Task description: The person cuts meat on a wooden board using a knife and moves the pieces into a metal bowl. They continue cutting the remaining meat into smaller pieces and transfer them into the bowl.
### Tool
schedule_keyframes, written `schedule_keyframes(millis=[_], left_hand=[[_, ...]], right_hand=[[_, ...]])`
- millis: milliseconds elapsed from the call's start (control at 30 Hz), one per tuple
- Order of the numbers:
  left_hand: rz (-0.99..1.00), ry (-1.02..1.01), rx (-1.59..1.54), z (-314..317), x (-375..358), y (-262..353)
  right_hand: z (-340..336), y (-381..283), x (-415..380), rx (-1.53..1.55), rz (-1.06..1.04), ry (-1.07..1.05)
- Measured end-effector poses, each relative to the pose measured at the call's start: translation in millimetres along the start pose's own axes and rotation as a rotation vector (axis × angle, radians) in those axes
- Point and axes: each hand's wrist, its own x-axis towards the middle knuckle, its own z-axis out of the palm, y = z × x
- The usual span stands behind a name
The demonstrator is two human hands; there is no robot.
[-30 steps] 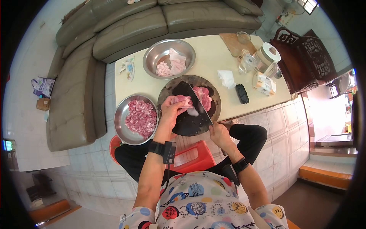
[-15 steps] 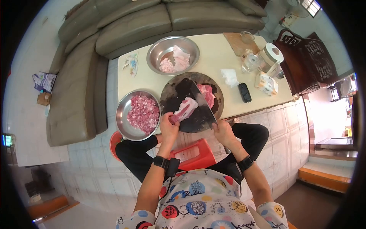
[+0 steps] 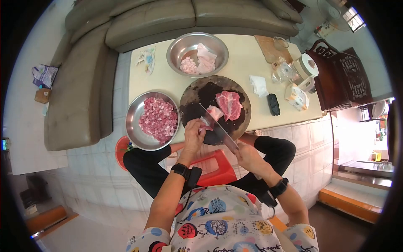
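My right hand grips the handle of a cleaver, whose blade slants up and left over the round dark cutting board. The blade crosses a strip of pale and pink meat, which shows on both sides of it. My left hand is closed on the near end of that strip, close to the blade; its fingertips partly cover the meat. A larger red piece of meat lies on the board to the right of the blade.
Left of the board stands a steel bowl of diced meat. Behind it is a steel basin holding pale pieces. Tissue, a black object, a tissue box and a kettle stand right. A red stool is below.
The cleaver has moved left and down onto the strip of meat, uncovering the larger red piece. My left hand has shifted right and further onto the board with the strip.
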Motion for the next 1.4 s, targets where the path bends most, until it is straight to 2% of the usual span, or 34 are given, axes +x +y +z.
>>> schedule_keyframes(millis=[133,200,267,333,400,467,533,633,733,800,867,967,1033,1100,1200,1267,1333,1400], left_hand=[[0.035,-0.029,-0.019,6.0,-0.2,0.3],[0.048,-0.009,-0.006,6.7,-1.5,-1.4],[0.017,-0.001,-0.025,7.2,-1.8,-4.3],[-0.01,0.016,-0.043,8.5,-0.2,-5.4],[-0.071,0.017,-0.143,7.3,-2.1,-7.7],[-0.05,0.02,-0.101,10.9,-2.9,-9.1],[-0.044,0.033,-0.056,12.9,-3.5,-8.0],[-0.073,0.032,-0.117,11.9,-4.5,-7.0],[0.028,0.005,-0.086,14.7,-2.9,-7.5],[-0.021,0.016,-0.059,11.3,-1.3,-5.9],[-0.041,-0.01,-0.068,7.2,-1.1,-5.0],[-0.066,-0.025,-0.074,8.8,-0.9,-6.3],[-0.089,-0.006,-0.073,12.3,-1.0,-5.2],[-0.103,0.028,-0.062,11.0,0.4,-2.0],[-0.032,0.02,-0.042,10.4,-1.0,-2.9],[0.001,0.004,-0.023,13.9,0.2,-3.2],[-0.018,0.017,-0.015,11.9,0.6,-2.7],[-0.049,-0.01,-0.04,12.2,-3.4,-6.8]], right_hand=[[-18.2,-6.1,0.9,-0.108,0.06,-0.11],[-3.2,-5.7,24.8,-0.041,-0.08,-0.018],[24.7,-3.5,61.1,-0.141,-0.096,-0.017],[23.1,-32.5,89.5,-0.077,-0.004,0.045],[25.1,-31.9,97.1,-0.089,-0.029,0.053],[23.1,-29.9,91.2,-0.11,-0.053,0.068],[17.7,-20.6,60.8,-0.125,0.035,-0.061],[-7.1,-17.2,14.1,-0.122,-0.028,-0.061],[18.2,1.3,24.9,-0.19,-0.078,-0.011],[31.3,-14.3,63.3,-0.154,-0.028,0.019],[36.8,-35.0,97.0,-0.165,-0.067,0.063],[29.9,-43.8,101.0,-0.182,-0.076,0.078],[41.3,-21.0,82.6,-0.147,-0.041,0.064],[32.8,-7.6,42.2,-0.241,-0.039,-0.065],[22.3,2.2,10.8,-0.16,0.094,-0.127],[34.4,6.3,19.7,-0.184,-0.011,-0.031],[49.7,0.0,65.1,-0.136,-0.011,0.064],[39.8,-33.3,99.8,-0.139,-0.04,0.091]])
